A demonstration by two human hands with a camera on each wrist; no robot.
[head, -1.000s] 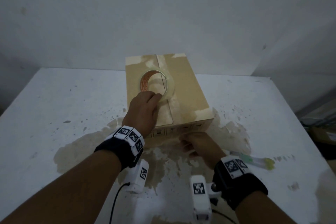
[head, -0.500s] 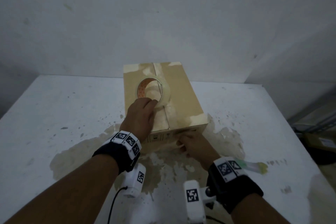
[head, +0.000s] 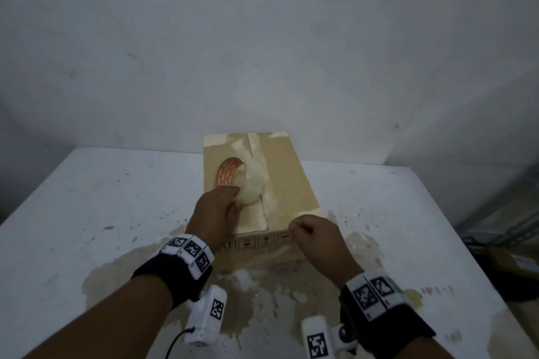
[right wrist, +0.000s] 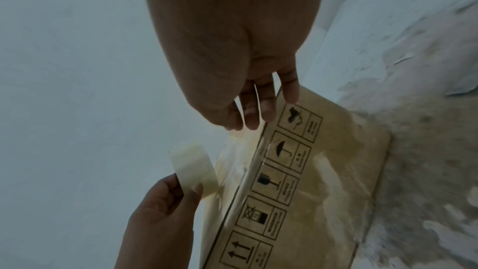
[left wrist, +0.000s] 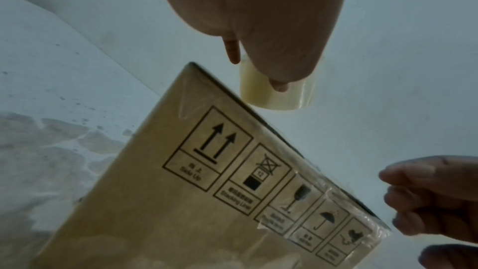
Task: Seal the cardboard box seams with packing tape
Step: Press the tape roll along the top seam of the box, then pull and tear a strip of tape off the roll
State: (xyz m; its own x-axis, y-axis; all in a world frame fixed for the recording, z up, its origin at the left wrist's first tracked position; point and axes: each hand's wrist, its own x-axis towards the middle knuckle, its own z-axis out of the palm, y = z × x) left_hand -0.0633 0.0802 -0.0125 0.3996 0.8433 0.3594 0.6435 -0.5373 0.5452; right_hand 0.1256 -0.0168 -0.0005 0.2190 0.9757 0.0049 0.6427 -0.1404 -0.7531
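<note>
While the rectangular cardboard box point(head: 280, 172) sits on the stained white table point(head: 87, 213), the left hand point(head: 214, 213) curls thumb and fingers round the tape roll point(head: 248, 183), a glossy, pale translucent ring with an orange brick-patterned core, standing on edge on the box's top beside the centre seam. The right hand point(head: 316, 237) hovers at the box's near right corner, fingers curled, thumb pinched to forefinger; what it pinches is too fine to tell. Clear film wrinkles over the printed handling symbols point(left wrist: 232, 163).

box point(left wrist: 160, 201) side — "Side Up", arrows
</note>
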